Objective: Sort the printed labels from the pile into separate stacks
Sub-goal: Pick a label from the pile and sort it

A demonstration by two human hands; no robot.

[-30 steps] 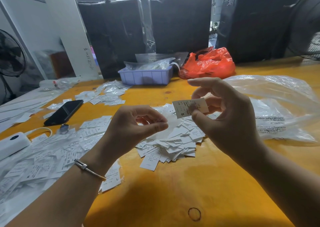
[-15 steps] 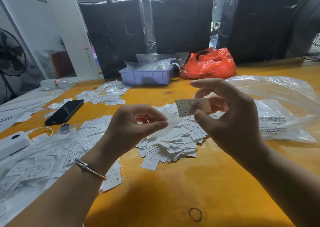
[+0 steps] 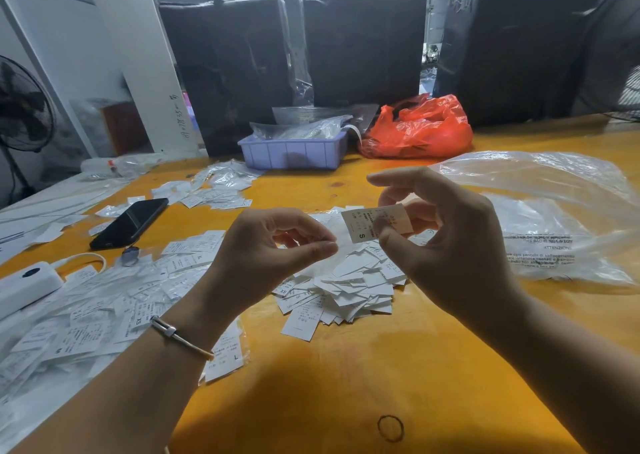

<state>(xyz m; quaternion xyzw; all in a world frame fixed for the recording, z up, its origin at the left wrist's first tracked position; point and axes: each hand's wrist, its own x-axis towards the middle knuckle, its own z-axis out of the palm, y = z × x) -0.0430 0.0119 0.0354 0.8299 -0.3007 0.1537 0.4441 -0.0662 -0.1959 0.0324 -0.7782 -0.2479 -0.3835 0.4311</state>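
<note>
A loose pile of white printed labels (image 3: 349,287) lies on the yellow table just beyond my hands. My right hand (image 3: 450,246) pinches one label marked S (image 3: 363,223) between thumb and fingers, raised above the pile. My left hand (image 3: 263,249) hovers just left of that label with thumb and forefinger curled close together, and nothing shows between them. More labels in clear sleeves (image 3: 104,298) are spread over the table's left side, showing XS and L marks.
A black phone (image 3: 130,222) and a white device (image 3: 24,282) lie at the left. A purple tray (image 3: 294,150) and a red plastic bag (image 3: 419,128) stand at the back. A large clear plastic bag (image 3: 554,218) covers the right side.
My right hand has kept the S label and shifted it slightly right and up. My left hand has stayed where it was.
</note>
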